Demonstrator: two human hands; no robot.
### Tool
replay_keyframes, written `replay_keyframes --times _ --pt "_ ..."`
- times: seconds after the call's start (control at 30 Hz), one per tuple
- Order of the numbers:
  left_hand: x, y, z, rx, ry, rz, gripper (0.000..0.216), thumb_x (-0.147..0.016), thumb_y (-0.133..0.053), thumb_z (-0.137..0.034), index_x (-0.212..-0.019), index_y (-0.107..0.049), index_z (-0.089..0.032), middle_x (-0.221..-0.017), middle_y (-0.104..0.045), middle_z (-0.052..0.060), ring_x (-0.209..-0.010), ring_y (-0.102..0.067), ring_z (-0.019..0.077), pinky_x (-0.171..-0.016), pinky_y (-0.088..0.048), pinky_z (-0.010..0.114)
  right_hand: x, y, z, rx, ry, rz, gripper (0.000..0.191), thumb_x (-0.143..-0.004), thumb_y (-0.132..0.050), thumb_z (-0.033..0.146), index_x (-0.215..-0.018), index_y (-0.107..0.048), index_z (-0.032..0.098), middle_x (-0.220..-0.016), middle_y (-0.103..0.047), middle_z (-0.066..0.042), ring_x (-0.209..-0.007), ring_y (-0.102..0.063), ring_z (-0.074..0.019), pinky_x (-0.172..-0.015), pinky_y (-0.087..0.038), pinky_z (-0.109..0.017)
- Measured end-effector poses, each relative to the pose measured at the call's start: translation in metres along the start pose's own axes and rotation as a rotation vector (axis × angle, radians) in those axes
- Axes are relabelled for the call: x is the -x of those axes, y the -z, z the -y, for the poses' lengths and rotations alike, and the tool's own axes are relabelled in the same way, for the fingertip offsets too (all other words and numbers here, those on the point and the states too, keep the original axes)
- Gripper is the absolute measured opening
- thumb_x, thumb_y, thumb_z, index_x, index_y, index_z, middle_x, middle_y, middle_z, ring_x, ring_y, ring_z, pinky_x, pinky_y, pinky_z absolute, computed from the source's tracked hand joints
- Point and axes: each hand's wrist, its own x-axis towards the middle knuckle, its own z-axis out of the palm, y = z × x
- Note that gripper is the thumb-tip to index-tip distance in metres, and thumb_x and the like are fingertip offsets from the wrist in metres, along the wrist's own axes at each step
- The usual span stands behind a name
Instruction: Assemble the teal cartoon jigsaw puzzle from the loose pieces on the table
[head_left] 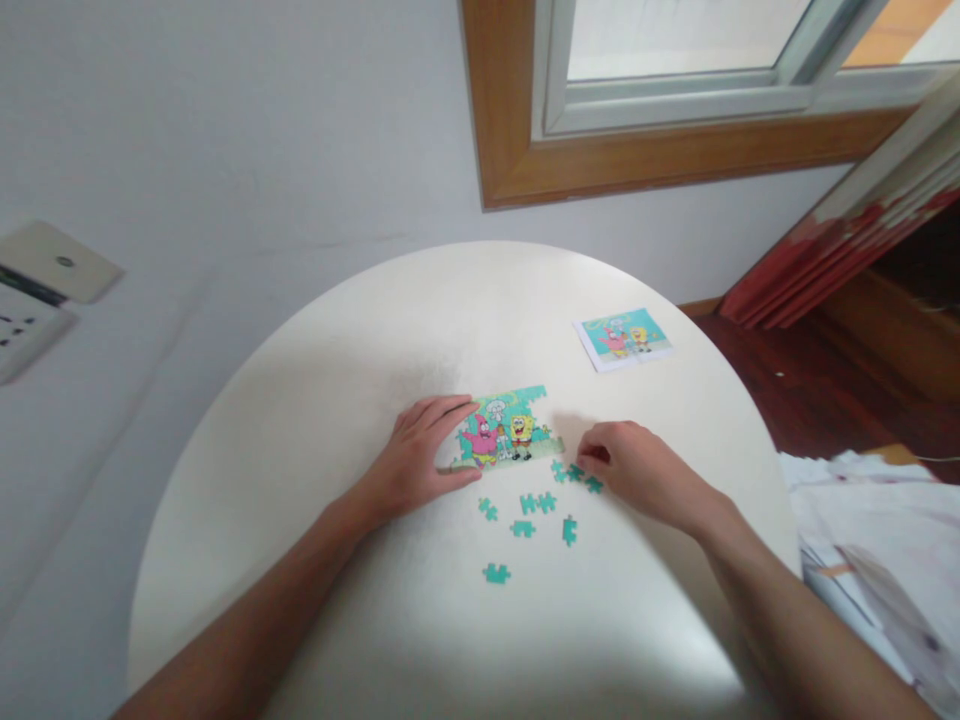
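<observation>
A partly assembled jigsaw puzzle [517,425] lies on the round white table, showing a pink starfish and a yellow sponge cartoon figure; its left and right edges are ragged. Around its left end my left hand [420,450] is spread open, fingers at the upper edge and thumb by the lower edge. To the right of the puzzle, my right hand [622,460] is closed in a pinch, its fingertips at a teal puzzle piece [575,473]. Another loose piece [594,484] lies just under that hand. Several more teal pieces [523,529] are scattered in front of the puzzle.
A printed reference picture [628,335] with the same cartoon lies toward the table's back right. The round table [315,400] stands near a wall with a wood-framed window [510,120]. White papers or bags [877,540] are piled beyond its right edge.
</observation>
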Motion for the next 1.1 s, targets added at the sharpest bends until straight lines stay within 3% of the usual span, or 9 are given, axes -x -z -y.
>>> replay_keyframes --times 0.33,0.5,0.63,0.83,0.93,1.1 --pt "0.000 0.000 0.001 -0.007 -0.014 0.015 0.073 -0.080 -0.073 -0.046 -0.145 -0.045 -0.027 -0.147 -0.048 0.009 -0.133 -0.043 0.0314 -0.112 -0.032 0.047 -0.003 -0.001 -0.003 -0.045 -0.022 -0.038 0.018 -0.083 -0.057 0.022 -0.073 -0.071 0.020 -0.075 -0.072 -0.005 -0.065 -0.059 -0.0166 -0.059 -0.034 -0.028" --pt "0.000 0.002 0.001 -0.004 -0.039 0.035 0.069 -0.079 -0.073 -0.048 -0.141 -0.051 -0.027 -0.145 -0.047 0.010 -0.132 -0.043 0.0322 -0.112 -0.033 0.047 -0.015 -0.006 -0.008 -0.131 0.058 -0.205 0.018 -0.086 -0.055 0.020 -0.082 -0.073 0.019 -0.081 -0.073 -0.006 -0.070 -0.061 -0.0176 -0.065 -0.040 -0.029" --pt "0.001 0.001 -0.007 -0.016 -0.062 0.020 0.060 -0.083 -0.069 -0.051 -0.137 -0.056 -0.029 -0.149 -0.043 0.009 -0.137 -0.037 0.0341 -0.113 -0.029 0.051 -0.027 -0.011 0.001 -0.190 0.112 -0.311 0.018 -0.087 -0.055 0.019 -0.089 -0.073 0.018 -0.088 -0.074 -0.007 -0.074 -0.062 -0.0181 -0.069 -0.044 -0.029" --pt "0.000 -0.006 -0.028 -0.064 -0.128 0.053 0.052 -0.092 -0.059 -0.050 -0.141 -0.052 -0.036 -0.155 -0.039 0.005 -0.143 -0.030 0.0340 -0.117 -0.020 0.057 -0.042 -0.019 0.023 -0.283 0.096 -0.313 0.020 -0.086 -0.055 0.016 -0.090 -0.074 0.019 -0.086 -0.075 -0.006 -0.078 -0.066 -0.0192 -0.075 -0.048 -0.031" --pt "-0.002 -0.007 -0.036 -0.091 -0.140 0.091 0.055 -0.092 -0.058 -0.054 -0.143 -0.049 -0.037 -0.158 -0.037 0.004 -0.145 -0.027 0.0339 -0.118 -0.017 0.059 -0.051 -0.018 0.027 -0.422 0.064 -0.300 0.021 -0.084 -0.051 0.010 -0.086 -0.071 0.017 -0.086 -0.075 -0.007 -0.080 -0.068 -0.0190 -0.078 -0.051 -0.031" --pt "-0.006 -0.001 -0.041 -0.095 -0.103 0.078 0.051 -0.092 -0.059 -0.050 -0.141 -0.051 -0.036 -0.154 -0.043 0.003 -0.145 -0.029 0.0328 -0.119 -0.017 0.060 -0.056 -0.005 0.030 -0.882 -0.100 -0.155 0.019 -0.083 -0.047 0.006 -0.082 -0.063 0.016 -0.083 -0.071 -0.008 -0.079 -0.069 -0.0165 -0.081 -0.057 -0.031"
